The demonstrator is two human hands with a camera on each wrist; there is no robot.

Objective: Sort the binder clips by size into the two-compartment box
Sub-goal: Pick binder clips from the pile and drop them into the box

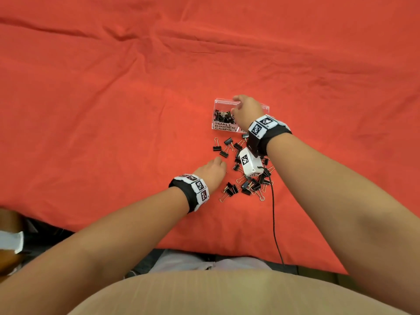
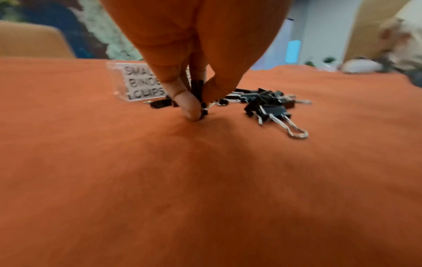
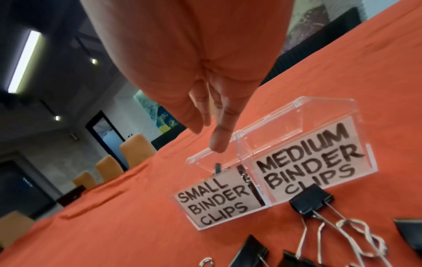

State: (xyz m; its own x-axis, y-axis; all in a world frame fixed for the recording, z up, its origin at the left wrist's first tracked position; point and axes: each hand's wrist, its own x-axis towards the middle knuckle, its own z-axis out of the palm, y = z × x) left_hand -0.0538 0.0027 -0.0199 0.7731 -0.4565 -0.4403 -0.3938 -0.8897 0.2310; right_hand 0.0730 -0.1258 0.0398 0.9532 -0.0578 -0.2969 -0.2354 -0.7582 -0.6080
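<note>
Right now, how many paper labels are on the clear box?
2: the "SMALL BINDER CLIPS" label on the left compartment, and the "MEDIUM BINDER CLIPS" label on the right one. Other sides are hidden.

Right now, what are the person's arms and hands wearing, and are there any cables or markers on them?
Both arms are bare, with no sleeves or gloves. The left hand and right hand each have a black wristband carrying white square-coded marker tiles. Below the right wrist hangs a white box with the same kind of marker, and a thin black cable trails from it toward the body.

Clear box (image 3: pixel 303 115), small side part-filled; black clips (image 1: pixel 250 183) scattered just beside.
</note>
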